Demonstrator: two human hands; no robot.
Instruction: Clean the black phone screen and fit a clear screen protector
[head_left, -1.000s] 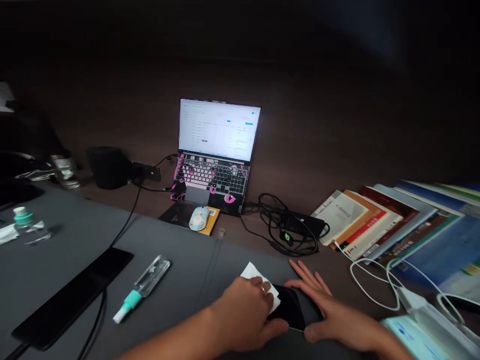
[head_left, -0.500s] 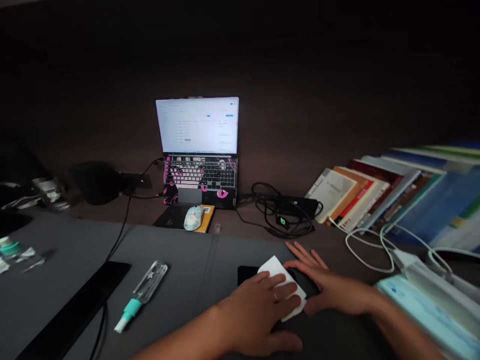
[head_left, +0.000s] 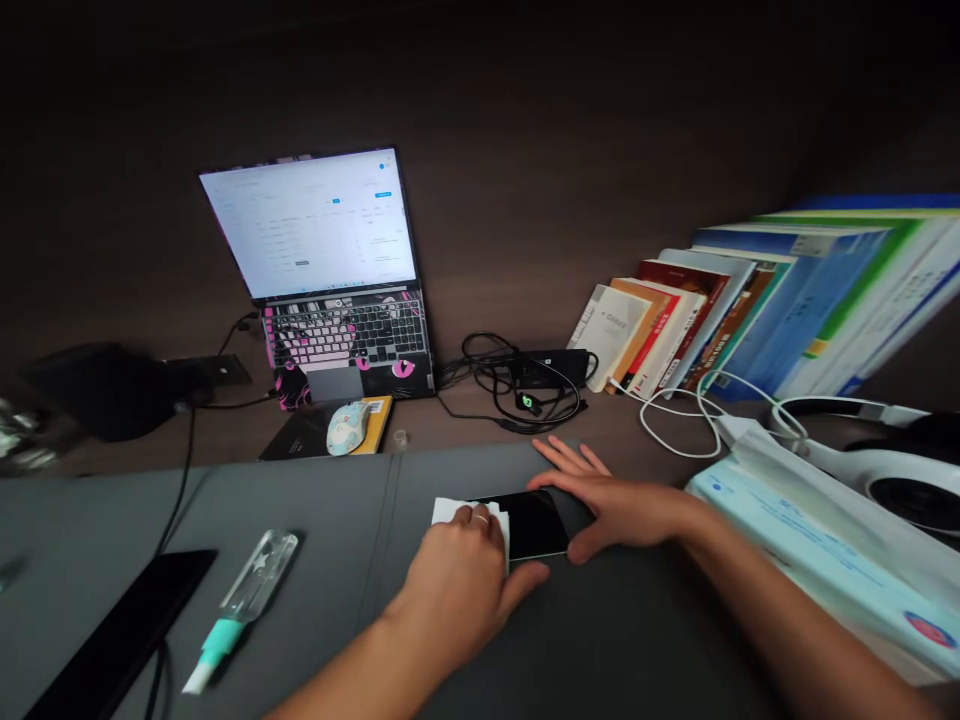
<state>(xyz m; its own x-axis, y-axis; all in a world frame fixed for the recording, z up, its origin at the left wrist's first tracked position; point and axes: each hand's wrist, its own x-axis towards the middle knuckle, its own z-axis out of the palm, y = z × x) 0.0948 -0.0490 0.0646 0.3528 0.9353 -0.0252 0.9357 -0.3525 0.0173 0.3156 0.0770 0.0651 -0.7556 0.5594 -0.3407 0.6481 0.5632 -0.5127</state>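
White paper tissue lay beneath my left hand, whose fingers were curled down over it, a ring on one of them, with the thumb stretched out to the right along the near side of the smartphone. I had the tissue against the left part of that phone, which lay flat on the dark grey desk mat, its black face bare toward the right. My right hand was spread wide around the phone's right end: thumb at the near corner, index finger at the far edge, the other fingers fanned out over the mat beyond. My two hands were apart, the phone's uncovered part between them. To the left on the mat lay a clear spray bottle with a teal collar; to the right was a pale blue tissue pack, near my right forearm.
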